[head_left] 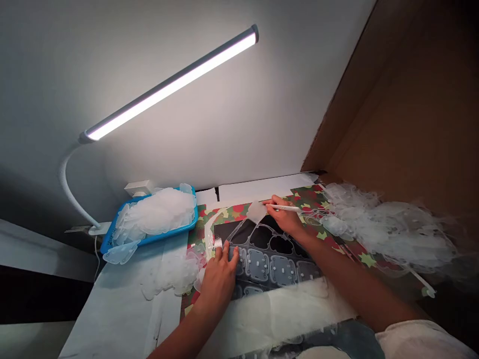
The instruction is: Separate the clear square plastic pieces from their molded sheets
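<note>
My left hand [219, 276] lies with its fingers spread on the left edge of a clear sheet [258, 264] with rounded die-cut shapes, some cut out so the black backing shows. In my right hand [282, 214], closed fingers hold a slim white pen-like tool [286, 208]. At those fingertips a frosted translucent piece [256, 212] is lifted at the sheet's far edge; whether it is pinched or only touched I cannot tell. A whitish strip of film or paper [277, 311] covers the sheet's near part.
A blue basket [149, 238] heaped with frosted pieces [157, 212] stands at the left. Loose pieces [172, 274] lie beside my left hand. A tangled pile of clear film scraps [389, 232] spreads at the right. A lit bar lamp [175, 82] hangs overhead on a bent neck.
</note>
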A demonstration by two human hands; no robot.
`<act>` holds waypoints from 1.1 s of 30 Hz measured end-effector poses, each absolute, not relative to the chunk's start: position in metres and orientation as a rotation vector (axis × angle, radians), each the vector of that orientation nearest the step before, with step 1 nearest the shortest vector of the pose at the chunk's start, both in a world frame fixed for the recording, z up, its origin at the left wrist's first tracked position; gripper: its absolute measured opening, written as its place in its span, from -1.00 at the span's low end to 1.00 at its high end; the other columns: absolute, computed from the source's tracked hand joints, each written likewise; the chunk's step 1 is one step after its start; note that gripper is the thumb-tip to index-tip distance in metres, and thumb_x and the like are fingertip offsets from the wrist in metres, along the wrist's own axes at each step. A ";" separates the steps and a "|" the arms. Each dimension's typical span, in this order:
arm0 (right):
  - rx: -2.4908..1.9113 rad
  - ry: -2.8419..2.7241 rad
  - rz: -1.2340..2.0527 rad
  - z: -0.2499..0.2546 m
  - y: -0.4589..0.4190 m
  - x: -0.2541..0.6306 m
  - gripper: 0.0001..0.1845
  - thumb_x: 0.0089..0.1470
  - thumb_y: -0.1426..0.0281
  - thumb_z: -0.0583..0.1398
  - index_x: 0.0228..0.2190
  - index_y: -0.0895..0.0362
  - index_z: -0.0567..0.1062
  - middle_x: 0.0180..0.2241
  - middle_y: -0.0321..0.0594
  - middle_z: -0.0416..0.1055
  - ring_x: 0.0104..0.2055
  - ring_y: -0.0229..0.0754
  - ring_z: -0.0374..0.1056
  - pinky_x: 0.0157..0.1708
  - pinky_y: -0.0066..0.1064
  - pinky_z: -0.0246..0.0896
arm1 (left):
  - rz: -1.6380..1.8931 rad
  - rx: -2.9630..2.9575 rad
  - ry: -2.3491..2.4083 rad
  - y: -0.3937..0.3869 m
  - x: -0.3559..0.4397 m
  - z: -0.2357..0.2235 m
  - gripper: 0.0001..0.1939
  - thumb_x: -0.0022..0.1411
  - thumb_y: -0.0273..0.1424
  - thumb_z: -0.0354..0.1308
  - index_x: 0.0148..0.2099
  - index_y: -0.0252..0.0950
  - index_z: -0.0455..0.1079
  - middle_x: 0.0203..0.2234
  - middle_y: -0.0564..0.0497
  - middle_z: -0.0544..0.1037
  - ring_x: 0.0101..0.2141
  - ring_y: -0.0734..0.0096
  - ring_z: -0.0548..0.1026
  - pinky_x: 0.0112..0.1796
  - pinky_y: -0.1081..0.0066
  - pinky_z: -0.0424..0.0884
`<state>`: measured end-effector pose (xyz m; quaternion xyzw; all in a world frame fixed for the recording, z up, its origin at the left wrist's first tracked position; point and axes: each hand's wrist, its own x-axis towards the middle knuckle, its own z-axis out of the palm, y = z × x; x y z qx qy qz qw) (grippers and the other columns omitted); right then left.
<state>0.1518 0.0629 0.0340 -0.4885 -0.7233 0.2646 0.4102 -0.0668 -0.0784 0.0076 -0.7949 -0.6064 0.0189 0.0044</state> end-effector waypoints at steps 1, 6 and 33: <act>-1.211 -1.788 0.757 0.037 0.061 0.153 -0.82 0.11 0.37 0.09 -0.52 0.07 0.28 -0.26 -0.20 0.55 -0.33 -0.14 0.37 -0.29 -0.32 0.20 | -0.048 -2.522 -1.937 -0.074 -0.069 0.012 -0.49 0.15 -0.67 0.00 0.12 -0.28 0.41 0.13 -0.26 0.41 0.04 0.05 0.39 -0.08 0.18 0.40; -1.039 -1.761 0.975 0.052 0.022 0.142 -0.80 0.12 0.34 0.11 -0.53 0.08 0.29 -0.21 -0.23 0.55 -0.26 -0.16 0.38 -0.28 -0.35 0.17 | -1.187 -2.646 -2.492 -0.043 -0.073 0.037 -0.69 0.31 -0.34 -0.01 -0.04 -0.28 0.49 -0.27 -0.11 0.57 -0.34 0.34 0.49 -0.31 0.40 0.41; -1.247 -1.828 0.864 0.007 0.057 0.115 -0.74 -0.01 0.37 0.14 -0.63 0.10 0.20 -0.59 -0.36 0.22 -0.47 -0.25 0.11 -0.42 -0.41 -0.04 | -1.410 -2.367 -2.420 -0.062 -0.072 0.032 -0.64 0.20 -0.12 0.12 -0.32 -0.28 0.58 -0.62 0.09 0.45 -0.57 0.48 0.27 -0.52 0.53 0.12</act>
